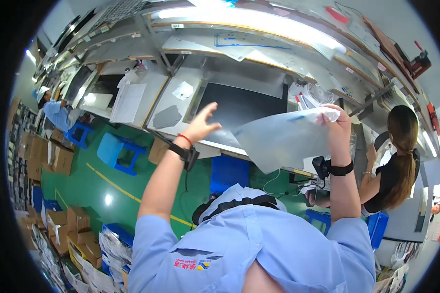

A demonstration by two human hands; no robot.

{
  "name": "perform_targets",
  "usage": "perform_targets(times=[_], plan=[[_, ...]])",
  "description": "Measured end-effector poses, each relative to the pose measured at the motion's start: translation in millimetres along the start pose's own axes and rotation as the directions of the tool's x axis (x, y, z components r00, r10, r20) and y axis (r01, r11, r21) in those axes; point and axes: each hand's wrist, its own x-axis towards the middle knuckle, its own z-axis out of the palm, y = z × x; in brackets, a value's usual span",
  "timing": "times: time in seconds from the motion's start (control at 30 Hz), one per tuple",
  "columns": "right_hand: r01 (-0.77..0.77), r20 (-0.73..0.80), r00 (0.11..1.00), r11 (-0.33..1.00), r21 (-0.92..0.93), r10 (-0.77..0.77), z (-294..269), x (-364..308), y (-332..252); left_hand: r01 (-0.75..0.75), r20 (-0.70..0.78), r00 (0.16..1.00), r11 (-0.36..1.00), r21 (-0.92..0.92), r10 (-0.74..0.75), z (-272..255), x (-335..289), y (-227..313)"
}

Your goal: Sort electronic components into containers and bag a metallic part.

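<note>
A thin, translucent plastic sheet (278,139) hangs from my right hand (335,122), which pinches its upper right corner. The sheet slants down to the left and covers part of the bench front. My left hand (202,124) is raised with its fingers apart, holding nothing, near the sheet's left end. Behind both hands a dark flat panel (244,100) lies on the workbench, its lower right part hidden by the sheet. Left of the panel are a grey sheet (166,116) and a crumpled white piece (183,91).
A small white fan (317,94) and some pens (302,101) stand on the bench at right. Close on my right sits a co-worker (398,156) in black. A blue stool (229,175) is under the bench edge; another blue stool (118,150) stands left. Cardboard boxes (76,229) lie lower left.
</note>
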Motion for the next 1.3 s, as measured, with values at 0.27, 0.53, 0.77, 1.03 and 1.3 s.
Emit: perform_targets(times=[0.27,0.53,0.77,1.03,1.3], plan=[[0.077,-0.141,0.988,0.995,0.061,-0.068,-26,-8,-28,-0.104,0.176,0.982,0.976,0.193,0.07,56,22,29],[0.126,0.124,0.99,0.793,-0.596,-0.065,-92,-11,0,-0.285,0.065,0.957,0.876,0.388,0.283,-50,28,110],[-0.118,0.073,0.989,0.984,-0.135,0.129,-70,-6,38,-0.278,0.016,0.957,0.902,0.33,0.29,-112,40,136],[-0.044,0.037,0.998,0.995,-0.089,0.048,-30,7,34,-0.193,-0.261,0.897,0.849,0.493,0.356,-119,47,107],[-0.1,0.023,0.995,0.995,-0.029,0.101,-7,19,57,-0.127,-0.322,0.892,0.86,0.494,0.317,-129,60,54]])
